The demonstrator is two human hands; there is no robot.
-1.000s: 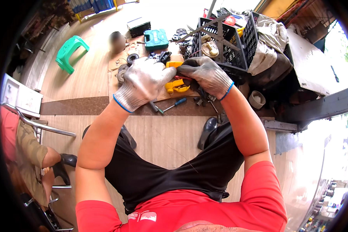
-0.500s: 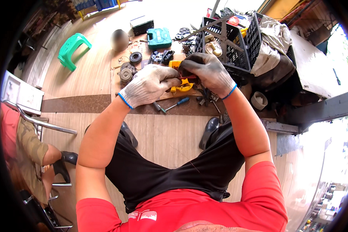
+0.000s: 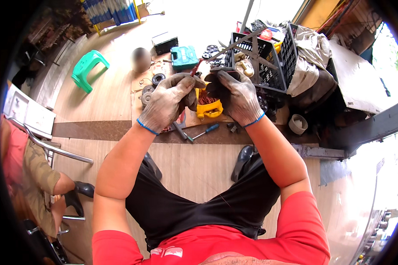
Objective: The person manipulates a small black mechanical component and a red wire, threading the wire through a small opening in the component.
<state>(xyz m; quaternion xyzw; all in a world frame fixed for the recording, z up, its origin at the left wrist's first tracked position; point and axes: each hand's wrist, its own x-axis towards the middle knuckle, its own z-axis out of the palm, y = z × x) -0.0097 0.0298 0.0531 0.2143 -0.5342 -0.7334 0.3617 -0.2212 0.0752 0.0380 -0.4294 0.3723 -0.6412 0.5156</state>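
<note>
My left hand (image 3: 169,99), in a grey-white work glove, is closed around a slim red object (image 3: 195,69), whose tip points up and away from me. My right hand (image 3: 234,97), gloved likewise, faces it with curled fingers; a thin reddish strand shows at the fingertips, but what they hold is hard to make out. Below and between both hands lies a yellow housing (image 3: 210,110) with reddish copper-coloured material inside. A blue-handled screwdriver (image 3: 211,128) and a hammer-like tool (image 3: 179,130) lie nearer me. Behind my left hand are a black ring (image 3: 158,79) and a round metal part (image 3: 147,97).
A teal case (image 3: 184,57) and black box (image 3: 165,44) stand behind. Black crates (image 3: 269,77) with cloth are at right, beside a white basket (image 3: 298,125) and steel beam (image 3: 371,126). A green stool (image 3: 86,66) is at left; a seated person's leg (image 3: 59,185) shows lower left.
My hands have drawn slightly apart over the yellow housing, uncovering its inside. The red object, formerly low between my hands, now rises upright from my left hand. The view has shifted slightly.
</note>
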